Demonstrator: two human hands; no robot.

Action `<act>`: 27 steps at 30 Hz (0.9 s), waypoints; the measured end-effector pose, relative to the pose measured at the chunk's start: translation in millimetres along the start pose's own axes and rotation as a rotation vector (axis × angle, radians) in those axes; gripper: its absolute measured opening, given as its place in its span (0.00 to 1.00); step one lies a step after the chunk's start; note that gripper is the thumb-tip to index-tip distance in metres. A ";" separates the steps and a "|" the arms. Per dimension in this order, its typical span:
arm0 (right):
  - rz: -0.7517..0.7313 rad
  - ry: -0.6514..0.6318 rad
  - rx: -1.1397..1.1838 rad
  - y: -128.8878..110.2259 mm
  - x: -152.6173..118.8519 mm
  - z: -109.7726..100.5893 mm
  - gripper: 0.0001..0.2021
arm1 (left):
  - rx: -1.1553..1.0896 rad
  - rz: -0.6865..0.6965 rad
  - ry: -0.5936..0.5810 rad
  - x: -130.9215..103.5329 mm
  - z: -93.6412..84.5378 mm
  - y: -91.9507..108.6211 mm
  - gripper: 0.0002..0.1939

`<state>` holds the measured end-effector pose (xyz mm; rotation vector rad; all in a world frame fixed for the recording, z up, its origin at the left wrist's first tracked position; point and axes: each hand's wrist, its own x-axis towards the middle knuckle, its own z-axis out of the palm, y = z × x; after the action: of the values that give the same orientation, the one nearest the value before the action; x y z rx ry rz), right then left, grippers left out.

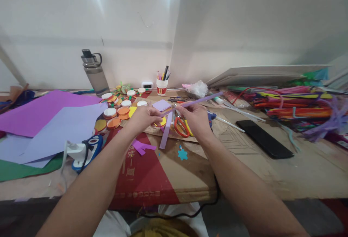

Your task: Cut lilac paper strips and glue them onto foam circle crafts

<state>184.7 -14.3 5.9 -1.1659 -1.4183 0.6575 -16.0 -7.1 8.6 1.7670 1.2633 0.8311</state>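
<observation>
A long, narrow lilac paper strip (202,100) is stretched between my two hands above the cardboard. My left hand (145,118) pinches its left end. Further along, my right hand (195,117) grips the strip, and its free end slants up to the right. A second lilac strip (165,132) hangs or lies below, between the hands; I cannot tell whether it is joined to the first. Under my right hand are orange-handled scissors (181,127). Purple paper offcuts (143,147) and a blue flower-shaped cutout (182,153) lie nearer to me.
Large purple sheets (51,110) and a blue power strip (88,152) occupy the left. Behind stand a water bottle (95,74) and a pen cup (162,86). Several round discs (110,112) sit left of my hands. Rightward lie a black phone (263,139) and colourful pipe cleaners (288,112).
</observation>
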 end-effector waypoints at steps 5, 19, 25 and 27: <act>0.041 0.016 0.066 3.9 1.6 1.8 0.14 | 0.036 0.038 -0.019 -0.1 -5.6 2.3 0.12; 0.054 -0.071 0.146 8.5 -1.0 5.0 0.15 | 0.022 0.029 0.027 -3.7 -4.5 9.9 0.08; 0.069 -0.035 0.165 8.0 2.0 2.3 0.15 | 0.091 0.035 -0.013 -2.9 -7.1 6.8 0.06; 0.058 -0.049 0.158 7.9 1.2 3.6 0.15 | 0.132 0.083 -0.053 -3.4 -6.8 7.0 0.08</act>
<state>183.6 -9.7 -1.4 -1.0759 -1.3518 0.8281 -19.7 -10.2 17.7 1.9445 1.2423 0.7571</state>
